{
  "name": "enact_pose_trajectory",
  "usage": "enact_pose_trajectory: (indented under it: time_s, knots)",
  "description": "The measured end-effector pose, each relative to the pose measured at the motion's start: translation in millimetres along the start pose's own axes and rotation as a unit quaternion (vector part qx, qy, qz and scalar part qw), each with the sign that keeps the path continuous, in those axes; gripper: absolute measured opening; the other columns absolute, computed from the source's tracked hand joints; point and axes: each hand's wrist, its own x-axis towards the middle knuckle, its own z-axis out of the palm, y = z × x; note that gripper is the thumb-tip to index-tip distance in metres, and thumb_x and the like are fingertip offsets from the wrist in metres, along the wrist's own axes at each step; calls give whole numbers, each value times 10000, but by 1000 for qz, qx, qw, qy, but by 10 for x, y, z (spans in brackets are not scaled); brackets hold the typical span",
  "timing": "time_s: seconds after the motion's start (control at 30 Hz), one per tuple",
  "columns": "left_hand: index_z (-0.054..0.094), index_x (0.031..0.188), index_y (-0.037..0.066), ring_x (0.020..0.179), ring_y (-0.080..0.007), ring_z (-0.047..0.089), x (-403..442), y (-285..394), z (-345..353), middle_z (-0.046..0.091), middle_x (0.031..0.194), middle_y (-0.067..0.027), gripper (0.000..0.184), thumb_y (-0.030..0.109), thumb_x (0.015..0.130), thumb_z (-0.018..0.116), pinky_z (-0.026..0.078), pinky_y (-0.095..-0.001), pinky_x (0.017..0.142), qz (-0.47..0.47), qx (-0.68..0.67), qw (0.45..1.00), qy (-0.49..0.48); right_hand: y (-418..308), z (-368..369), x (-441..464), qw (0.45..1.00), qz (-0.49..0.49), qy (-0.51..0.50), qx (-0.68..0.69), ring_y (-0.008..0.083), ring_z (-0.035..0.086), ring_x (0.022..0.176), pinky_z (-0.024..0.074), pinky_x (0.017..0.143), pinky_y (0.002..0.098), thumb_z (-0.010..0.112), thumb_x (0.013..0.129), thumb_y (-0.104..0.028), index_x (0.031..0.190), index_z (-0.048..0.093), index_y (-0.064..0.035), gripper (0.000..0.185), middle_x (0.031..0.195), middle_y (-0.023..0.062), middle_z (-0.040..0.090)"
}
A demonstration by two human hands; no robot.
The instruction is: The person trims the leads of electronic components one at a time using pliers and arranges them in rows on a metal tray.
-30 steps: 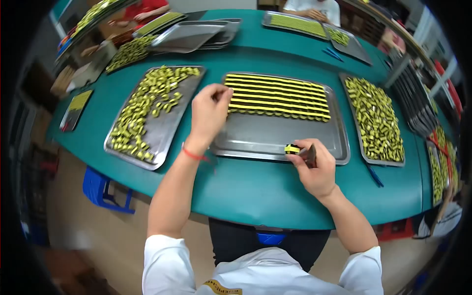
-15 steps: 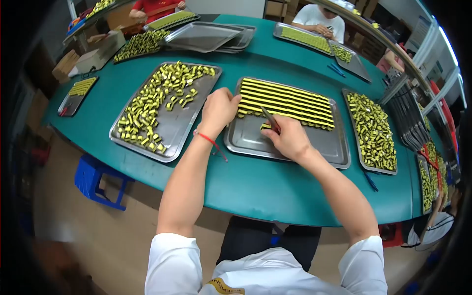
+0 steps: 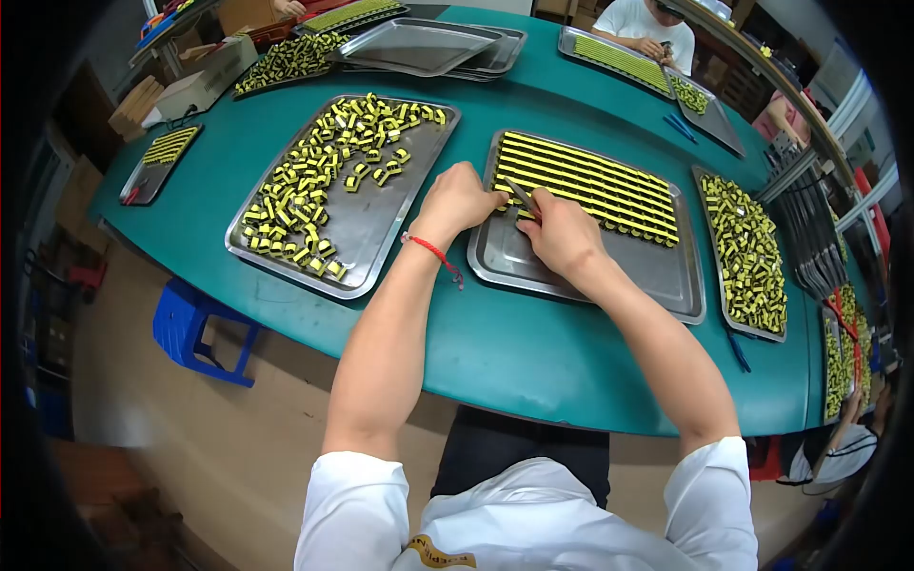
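Pointed tool (image 3: 521, 195) in right hand (image 3: 566, 235), now closer to left hand (image 3: 459, 200)

Left hand (image 3: 464, 202): centre, at left end of rows (image 3: 595, 186).
Right hand (image 3: 568, 235): centre, gripping tool (image 3: 522, 196).
Rows: right of centre, on tray (image 3: 657, 278).
Loose pieces (image 3: 297, 202): upper left.

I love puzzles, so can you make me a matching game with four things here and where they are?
Things:
1. Red bracelet
2. Blue stool
3. Grey pointed tool
4. Nearest yellow-and-black rows

Places:
A. In the right hand
B. In the middle tray
C. Around the wrist of the left hand
D. On the floor

Right pairs: 1-C, 2-D, 3-A, 4-B
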Motion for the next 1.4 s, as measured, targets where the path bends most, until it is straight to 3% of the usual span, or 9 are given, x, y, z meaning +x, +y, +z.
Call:
enact_pose_trajectory:
  time_s: [0.4,0.5,0.7,0.93,1.1,1.17,1.23,1.3,1.4]
  knots:
    - [610,783,11,739,-263,672,-22,12,-1,677,765,-153,333,278,758,808,508,-377,674,9,-18,1000,-4,-115,126,122,997,-11,25,-74,355,677,865,520,709,479,607,923,-277,1038,587,-100,212,888,142,701]
    - [709,866,-21,957,-399,668,-22,21,-14,696,935,-252,321,276,770,784,524,-435,831,1,-43,999,-24,-59,155,116,996,-32,54,-69,343,679,872,521,710,474,617,915,-289,1048,590,-114,221,895,135,704]
    - [688,897,-6,914,-393,674,-11,-43,-185,692,889,-242,246,231,830,690,528,-461,815,71,17,958,278,64,-212,-468,984,-100,72,128,313,621,637,487,594,390,701,876,-195,958,559,-30,232,719,137,623]
    - [699,1042,-31,979,-435,670,-46,-476,-539,563,1235,-293,256,108,852,601,553,-486,836,-167,219,939,206,470,-400,-1491,931,-111,-140,317,186,611,615,488,575,311,500,966,-101,1047,446,7,145,732,114,605]
    - [708,921,-46,878,-374,702,-112,-180,-518,697,929,-241,238,168,840,643,554,-422,781,-125,197,934,272,807,-228,-1563,831,-100,-161,522,128,585,690,491,638,271,526,969,-71,1123,485,-3,173,820,75,592]
    - [682,842,-76,731,-295,695,-166,82,-439,680,720,-199,275,198,829,668,533,-372,693,23,24,941,337,884,-186,-1631,786,-63,-150,596,120,576,709,486,647,262,537,961,-56,1141,492,-4,193,839,69,582]
    - [664,853,-47,607,-116,537,-250,278,-221,618,658,-49,231,180,878,631,440,-276,588,80,-238,950,188,917,-223,-1584,731,-43,-150,664,115,560,722,474,650,250,556,944,-30,1175,491,-8,242,859,67,561]
    - [649,929,-22,608,-73,478,-476,567,75,550,659,7,209,180,911,600,372,-239,565,83,-453,887,-38,951,-284,-1554,738,-11,-87,670,104,559,713,467,633,243,586,930,-28,1186,493,-10,272,894,71,566]
    - [582,1012,-38,653,-82,419,-854,896,473,505,756,-9,285,235,936,550,341,-243,607,88,-412,875,-237,968,-392,-1479,738,30,22,674,78,564,747,473,643,220,648,905,-25,1245,496,-1,373,1012,62,564]
